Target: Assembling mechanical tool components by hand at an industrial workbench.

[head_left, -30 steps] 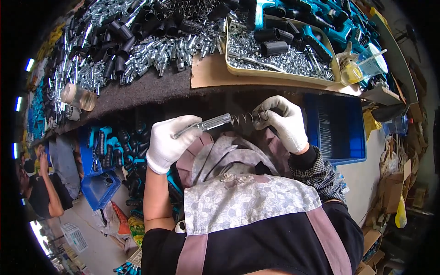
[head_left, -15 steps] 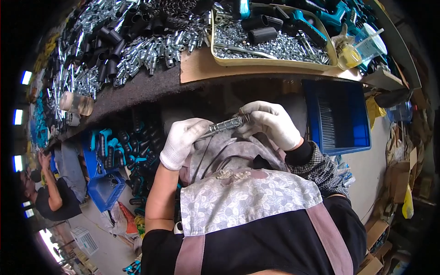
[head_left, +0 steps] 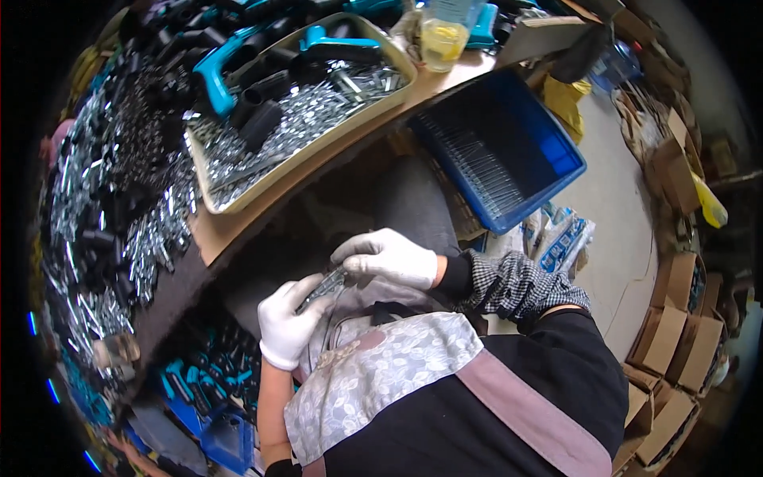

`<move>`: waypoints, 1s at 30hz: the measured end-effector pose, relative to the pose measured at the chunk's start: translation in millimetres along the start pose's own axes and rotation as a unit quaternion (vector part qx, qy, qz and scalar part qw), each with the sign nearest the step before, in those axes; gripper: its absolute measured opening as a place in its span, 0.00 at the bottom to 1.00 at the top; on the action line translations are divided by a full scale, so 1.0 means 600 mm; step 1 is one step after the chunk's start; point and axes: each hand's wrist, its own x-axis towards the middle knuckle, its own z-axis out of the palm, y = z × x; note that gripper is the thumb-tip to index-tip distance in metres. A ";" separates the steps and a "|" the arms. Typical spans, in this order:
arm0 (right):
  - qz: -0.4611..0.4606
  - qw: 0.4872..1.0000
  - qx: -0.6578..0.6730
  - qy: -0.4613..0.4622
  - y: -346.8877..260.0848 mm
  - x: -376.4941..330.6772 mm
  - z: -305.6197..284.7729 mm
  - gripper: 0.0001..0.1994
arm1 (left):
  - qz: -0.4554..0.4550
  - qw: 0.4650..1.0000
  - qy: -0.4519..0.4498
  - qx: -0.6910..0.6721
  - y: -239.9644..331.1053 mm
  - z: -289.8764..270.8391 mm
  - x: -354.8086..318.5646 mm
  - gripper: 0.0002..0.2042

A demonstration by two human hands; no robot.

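Observation:
Over my lap, both white-gloved hands are at a short metal shaft with a spring coiled round it (head_left: 327,285). My left hand (head_left: 290,319) is closed round its lower part, the fingers hiding that end. My right hand (head_left: 389,257) has its fingers curled at the upper end, which they partly cover. The shaft lies tilted, its upper end toward the right. Beneath my hands is a grey floral apron (head_left: 381,366).
A blue bin (head_left: 548,197) with thin metal rods stands at the right. On the bench, a cream tray (head_left: 306,157) holds small metal parts and teal-black grips, beside a cup with yellow contents (head_left: 442,44). Metal parts (head_left: 103,262) heap up at left. Cardboard boxes (head_left: 675,342) stand far right.
The view has swung to the right, so the bench now slants and more boxes show. My hands have come closer together, and less of the metal shaft is visible between them.

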 end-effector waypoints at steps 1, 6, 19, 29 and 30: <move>-0.049 0.986 -0.155 0.023 -0.023 -0.006 -0.030 0.18 | 0.005 1.000 -0.008 -0.002 0.000 0.008 0.001 0.14; -0.186 0.839 -0.355 0.367 -0.052 -0.005 -0.277 0.12 | -0.097 0.991 0.029 -0.083 -0.008 0.028 0.000 0.15; 0.018 0.580 -0.748 0.321 0.097 0.111 -0.580 0.13 | -0.277 0.924 0.074 -0.254 -0.016 0.053 -0.013 0.16; 0.100 0.576 -0.768 0.262 0.075 0.149 -0.590 0.11 | -0.283 0.918 0.057 -0.272 -0.019 0.061 -0.008 0.14; 0.103 0.575 -0.768 0.261 0.071 0.145 -0.590 0.11 | -0.278 0.919 0.060 -0.272 -0.014 0.058 -0.005 0.14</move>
